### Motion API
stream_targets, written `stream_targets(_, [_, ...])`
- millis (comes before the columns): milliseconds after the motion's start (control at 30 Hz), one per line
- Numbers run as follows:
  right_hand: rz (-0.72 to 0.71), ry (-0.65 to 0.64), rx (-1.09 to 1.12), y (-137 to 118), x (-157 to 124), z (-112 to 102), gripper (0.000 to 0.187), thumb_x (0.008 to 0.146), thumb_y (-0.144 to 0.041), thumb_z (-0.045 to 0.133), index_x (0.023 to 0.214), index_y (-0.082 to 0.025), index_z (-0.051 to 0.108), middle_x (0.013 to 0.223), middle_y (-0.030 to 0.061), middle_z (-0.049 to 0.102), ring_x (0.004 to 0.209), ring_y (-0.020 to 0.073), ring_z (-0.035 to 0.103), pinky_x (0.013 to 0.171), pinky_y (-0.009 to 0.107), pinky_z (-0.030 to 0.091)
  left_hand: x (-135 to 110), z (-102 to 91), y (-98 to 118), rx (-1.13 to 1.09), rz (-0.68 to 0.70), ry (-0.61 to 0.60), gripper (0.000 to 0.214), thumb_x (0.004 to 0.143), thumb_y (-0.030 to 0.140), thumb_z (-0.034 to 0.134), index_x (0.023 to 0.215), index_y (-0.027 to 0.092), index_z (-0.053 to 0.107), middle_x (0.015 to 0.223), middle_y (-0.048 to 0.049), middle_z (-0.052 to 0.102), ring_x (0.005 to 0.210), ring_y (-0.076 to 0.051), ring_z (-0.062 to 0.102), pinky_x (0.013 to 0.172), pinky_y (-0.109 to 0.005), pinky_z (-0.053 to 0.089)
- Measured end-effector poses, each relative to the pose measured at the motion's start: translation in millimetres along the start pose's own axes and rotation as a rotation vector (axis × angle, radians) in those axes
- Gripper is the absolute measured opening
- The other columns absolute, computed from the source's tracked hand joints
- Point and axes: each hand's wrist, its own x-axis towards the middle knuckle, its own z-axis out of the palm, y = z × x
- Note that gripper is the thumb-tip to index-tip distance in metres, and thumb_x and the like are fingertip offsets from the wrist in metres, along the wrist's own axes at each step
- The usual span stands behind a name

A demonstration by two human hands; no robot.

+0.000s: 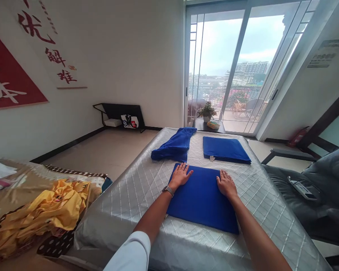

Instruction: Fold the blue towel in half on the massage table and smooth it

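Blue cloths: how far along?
Done: the far blue cloth lies folded flat on the silver quilted mattress. In hand: the left hand and right hand rest flat on the near folded blue cloth. Left: the bunched blue cloth beside the far one looks unfolded.

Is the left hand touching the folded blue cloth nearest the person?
Touching: the head view shows the left hand lying palm-down on the far edge of the folded blue cloth, with no gap.

Bedroom: quilted silver mattress (135,188), red calligraphy banner (8,75) on wall, sliding glass door (214,56) onto balcony (234,126)
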Motion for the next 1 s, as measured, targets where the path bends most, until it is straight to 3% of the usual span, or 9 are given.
stream_targets(167, [-0.002, -0.010, -0.028, -1, 1, -1, 0.065, 0.103, -0.039, 0.020, 0.159, -0.007, 0.026, 0.167, 0.0099, 0.024, 0.154, 0.0196, 0.018, 0.124, 0.035, 0.011, -10, -1.9, -24, 0.044, -0.058, 0.050, 0.077, 0.102, 0.064, 0.014, 0.157, 0.016, 0.035, 0.164, -0.0107, 0.031, 0.153, -0.028, 0.023, 0.125, -0.046, 0.019])
stream_targets(400, [-0.054, -0.007, -0.116, -5, -3, -7, 0.065, 0.103, -0.039, 0.019, 0.159, -0.006, 0.026, 0.167, 0.0110, 0.023, 0.154, 0.0224, 0.016, 0.125, 0.042, 0.007, -8, -4.0, -19, 0.013, -0.077, 0.022, 0.078, 0.101, 0.065, 0.014, 0.158, 0.016, 0.033, 0.165, -0.0095, 0.029, 0.153, -0.028, 0.021, 0.125, -0.046, 0.019])
stream_targets(567, [-0.025, -0.051, -0.057, -5, -5, -7, 0.069, 0.103, -0.046, 0.018, 0.160, -0.007, 0.024, 0.167, 0.0096, 0.021, 0.154, 0.0225, 0.016, 0.125, 0.042, 0.012, -10, -2.1, -18, 0.031, -0.073, 0.041, 0.079, 0.100, 0.066, 0.012, 0.158, 0.016, 0.033, 0.165, -0.0097, 0.028, 0.153, -0.027, 0.021, 0.125, -0.044, 0.017])
stream_targets(767, [-0.016, -0.007, -0.012, -4, -6, -2, 0.068, 0.103, -0.045, 0.018, 0.160, -0.009, 0.025, 0.167, 0.0079, 0.023, 0.154, 0.0214, 0.016, 0.125, 0.040, 0.012, -5, -17.7, -18, 0.110, -0.090, -0.113, 0.081, 0.100, 0.068, 0.016, 0.159, 0.015, 0.030, 0.165, -0.0119, 0.028, 0.153, -0.029, 0.021, 0.125, -0.046, 0.015])
stream_targets(900, [-0.013, -0.003, -0.001, -6, -7, -2, 0.068, 0.102, -0.045, 0.019, 0.160, -0.010, 0.025, 0.167, 0.0081, 0.023, 0.154, 0.0221, 0.016, 0.125, 0.040, 0.012, 9, -25.3, 14, 0.158, -0.125, -0.074, 0.082, 0.100, 0.066, 0.017, 0.155, 0.009, 0.038, 0.162, -0.0173, 0.034, 0.151, -0.034, 0.025, 0.124, -0.048, 0.016])
stream_targets(1000, [-0.007, -0.010, -0.010, -6, -8, -4, 0.068, 0.103, -0.045, 0.019, 0.160, -0.010, 0.023, 0.167, 0.0089, 0.022, 0.155, 0.0223, 0.015, 0.125, 0.041, 0.012, 16, -12.9, 70, 0.083, 0.072, -0.017, 0.080, 0.102, 0.063, 0.013, 0.152, 0.007, 0.041, 0.160, -0.0172, 0.038, 0.150, -0.030, 0.030, 0.123, -0.044, 0.022])
